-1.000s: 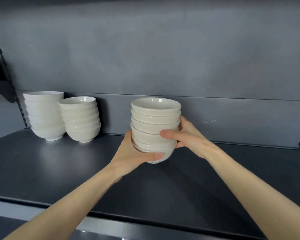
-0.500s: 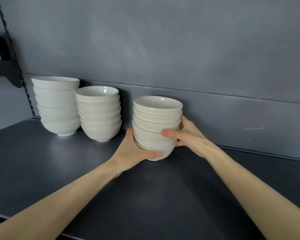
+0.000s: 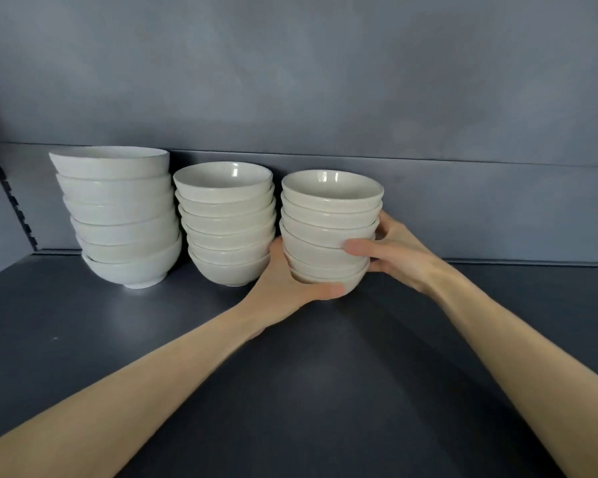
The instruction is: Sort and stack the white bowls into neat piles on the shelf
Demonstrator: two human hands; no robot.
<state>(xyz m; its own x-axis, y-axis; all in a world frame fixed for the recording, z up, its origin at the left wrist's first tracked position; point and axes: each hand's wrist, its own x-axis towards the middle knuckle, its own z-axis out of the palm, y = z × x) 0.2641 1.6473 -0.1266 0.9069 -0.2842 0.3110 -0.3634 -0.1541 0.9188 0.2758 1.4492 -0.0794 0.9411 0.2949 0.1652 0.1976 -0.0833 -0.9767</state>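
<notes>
Both hands make the grip on the right-hand pile of bowls [image 3: 328, 229]: the left hand [image 3: 283, 288] cups the lowest bowl from the near left, thumb laid across its front, and the right hand [image 3: 394, 251] closes on the right side, thumb pressed against the middle bowls and fingers wrapped round the far side, out of sight; whether the pile's foot rests on the shelf [image 3: 308, 391] or hangs just above it I cannot tell, because the left hand hides it. Going by size, the dark shelf carries everything, with its grey back panel [image 3: 463, 208] just behind; the widest pile [image 3: 121, 219] stands far left and leans a little, its bowls sitting unevenly; the middle pile [image 3: 225, 222] stands just beside it, straighter; the held pile sits just right of that, the left hand filling the gap between them. Glazed ceramic like this is likely stiff, slick and quick to chip, and several nested bowls should weigh a fair amount; the sound hold is low, under the bottom bowl, with the other hand steadying the middle so nothing slides; knocking the neighbouring pile is the risk.
</notes>
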